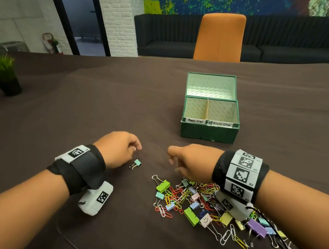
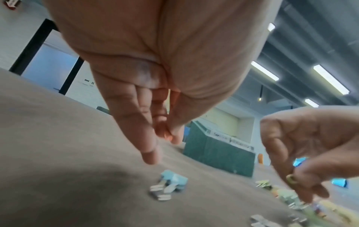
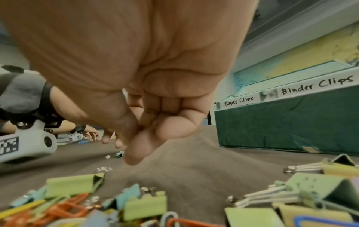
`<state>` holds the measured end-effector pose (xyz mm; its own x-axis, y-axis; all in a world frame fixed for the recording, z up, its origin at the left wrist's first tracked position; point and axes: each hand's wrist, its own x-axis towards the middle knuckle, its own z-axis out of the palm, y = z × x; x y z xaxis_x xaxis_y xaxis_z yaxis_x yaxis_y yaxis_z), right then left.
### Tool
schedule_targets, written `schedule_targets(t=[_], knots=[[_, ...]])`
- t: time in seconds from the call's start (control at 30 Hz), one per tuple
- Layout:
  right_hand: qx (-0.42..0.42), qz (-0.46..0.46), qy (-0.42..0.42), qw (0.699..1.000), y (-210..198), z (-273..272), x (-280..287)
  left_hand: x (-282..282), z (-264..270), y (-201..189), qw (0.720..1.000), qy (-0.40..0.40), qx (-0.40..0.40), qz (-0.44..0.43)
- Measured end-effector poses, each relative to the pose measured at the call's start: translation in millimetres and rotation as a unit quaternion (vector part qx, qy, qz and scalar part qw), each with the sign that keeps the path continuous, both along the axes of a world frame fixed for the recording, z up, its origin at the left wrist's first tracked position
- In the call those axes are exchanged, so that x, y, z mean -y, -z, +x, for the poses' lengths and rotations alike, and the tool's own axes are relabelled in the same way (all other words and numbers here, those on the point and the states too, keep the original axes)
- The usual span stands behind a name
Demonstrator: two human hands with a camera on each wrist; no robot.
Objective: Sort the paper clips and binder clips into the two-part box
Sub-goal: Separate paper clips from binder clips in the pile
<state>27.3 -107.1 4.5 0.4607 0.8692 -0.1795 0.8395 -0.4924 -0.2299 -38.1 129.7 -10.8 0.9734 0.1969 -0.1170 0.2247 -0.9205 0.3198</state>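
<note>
A green two-part box stands open on the brown cloth, its front labelled "Paper Clips" on the left and "Binder Clips" on the right; I see nothing in either part. A mixed pile of coloured paper clips and binder clips lies near me on the right. My right hand hovers at the pile's far edge and pinches a small yellow paper clip, also visible in the left wrist view. My left hand hangs with loosely bent fingers, holding nothing, just above a lone teal binder clip on the cloth.
A potted plant stands at the table's far left. An orange chair is behind the far edge, beyond the box. A black cable runs from my right wrist over the pile's near right side.
</note>
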Motion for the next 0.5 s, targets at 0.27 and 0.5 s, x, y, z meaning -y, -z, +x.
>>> schedule_targets(t=[0.27,0.5], knots=[[0.047,-0.171,-0.07,0.982,6,-31,2,85,-22,-4,0.977,0.18,-0.097,-0.056],[0.042,-0.169,-0.043,0.984,10,-31,9,91,-26,5,0.958,0.234,-0.14,0.087]])
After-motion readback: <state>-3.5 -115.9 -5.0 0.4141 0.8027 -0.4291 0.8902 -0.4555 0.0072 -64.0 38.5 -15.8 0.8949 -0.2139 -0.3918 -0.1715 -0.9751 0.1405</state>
